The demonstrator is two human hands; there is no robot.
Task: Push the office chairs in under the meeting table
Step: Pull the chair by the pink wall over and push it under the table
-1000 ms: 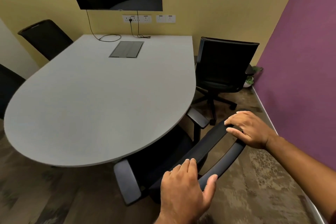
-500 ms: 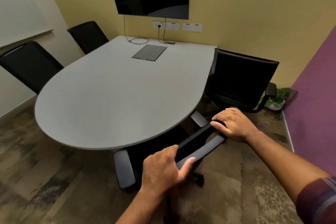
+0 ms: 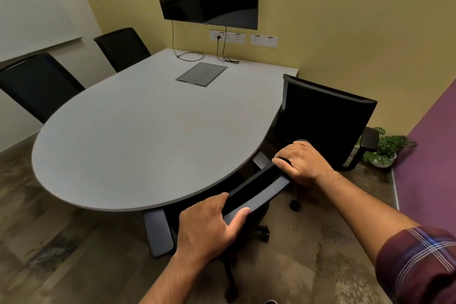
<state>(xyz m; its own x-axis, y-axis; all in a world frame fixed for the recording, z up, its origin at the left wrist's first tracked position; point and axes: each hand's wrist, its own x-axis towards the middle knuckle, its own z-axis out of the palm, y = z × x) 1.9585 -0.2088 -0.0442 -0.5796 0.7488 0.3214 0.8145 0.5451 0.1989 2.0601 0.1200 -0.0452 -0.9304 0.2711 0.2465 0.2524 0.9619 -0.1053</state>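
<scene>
Your left hand (image 3: 209, 227) and right hand (image 3: 302, 163) both grip the top of the backrest of the near chair (image 3: 256, 190). Since 1 s ago the chair went in further; its seat is now mostly under the table (image 3: 138, 136), armrests at the edge, so this one is nearly done. Next the chair on the right (image 3: 325, 121) looks not fully in. The 2 far chairs (image 3: 42, 86) sit close to the table
</scene>
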